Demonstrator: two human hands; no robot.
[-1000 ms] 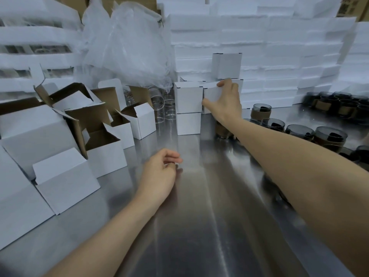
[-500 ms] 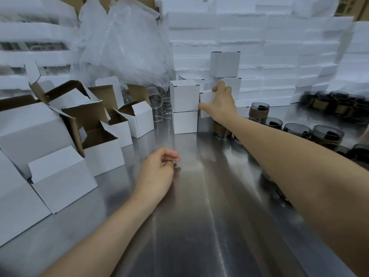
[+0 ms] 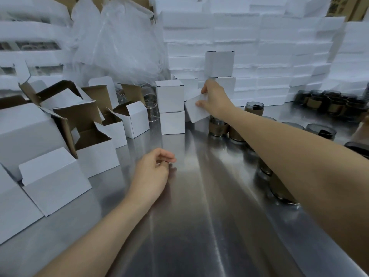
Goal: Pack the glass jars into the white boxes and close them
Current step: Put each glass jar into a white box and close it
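Note:
My right hand reaches to the back of the steel table and grips a closed white box, which is tilted and lifted beside the stacked closed white boxes. Two more closed boxes stand stacked behind it. Dark glass jars with brown paper sleeves line the right side, partly under my right forearm. My left hand rests on the table in the middle, fingers loosely curled, holding nothing. Open white boxes with brown insides stand at the left.
A wall of white foam trays fills the back. A crumpled clear plastic bag lies at the back left, with clear glass jars beneath it. More sleeved jars cluster at the far right.
My right hand has pulled the white box off its place in the stack and tilted it toward me. The left hand has stayed where it was.

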